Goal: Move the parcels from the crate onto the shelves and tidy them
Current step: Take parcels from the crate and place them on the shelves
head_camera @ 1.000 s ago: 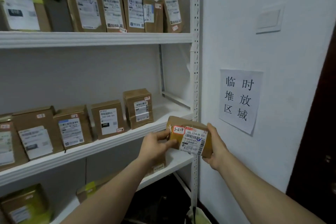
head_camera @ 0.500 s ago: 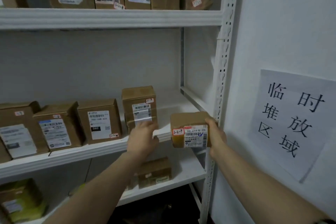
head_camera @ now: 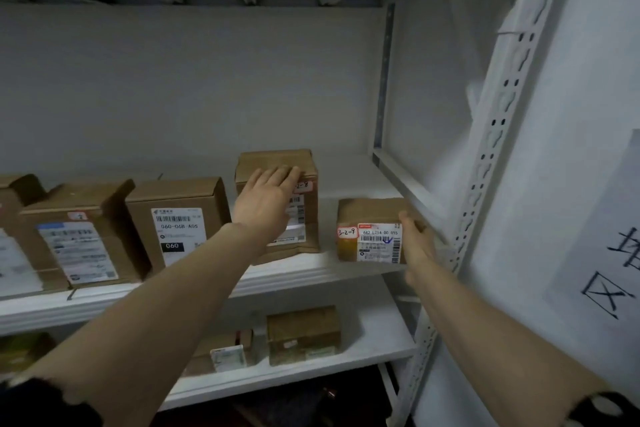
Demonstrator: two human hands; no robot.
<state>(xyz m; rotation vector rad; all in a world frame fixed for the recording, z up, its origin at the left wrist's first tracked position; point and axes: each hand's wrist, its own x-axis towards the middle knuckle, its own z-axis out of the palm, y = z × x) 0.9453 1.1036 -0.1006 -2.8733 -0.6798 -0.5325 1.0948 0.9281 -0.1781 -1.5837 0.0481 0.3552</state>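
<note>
Head view: the small parcel (head_camera: 367, 215), marked 3-2-9, now appears to sit at the right end of the middle shelf (head_camera: 294, 276). Half a second earlier it was carried in the air in front of the shelf edge. It stands at the 3 o'clock side of a taller box (head_camera: 277, 158), with a bare gap between them. The right hand (head_camera: 417, 246) still grasps the parcel's right side, thumb on the front corner. The left hand (head_camera: 266, 201) has risen to lie flat, fingers straight, on the taller box's upper front edge. By the look of it this parcel is placed and only straightening remains. The crate is out of view.

Both are square-cornered brown cardboard, matt and creased, taped along the seams, with glossy white barcode labels. At 9 o'clock more boxes (head_camera: 176, 218) stand in a row on the white painted shelf, and a perforated metal post (head_camera: 498, 135) stands at 3 o'clock.
</note>
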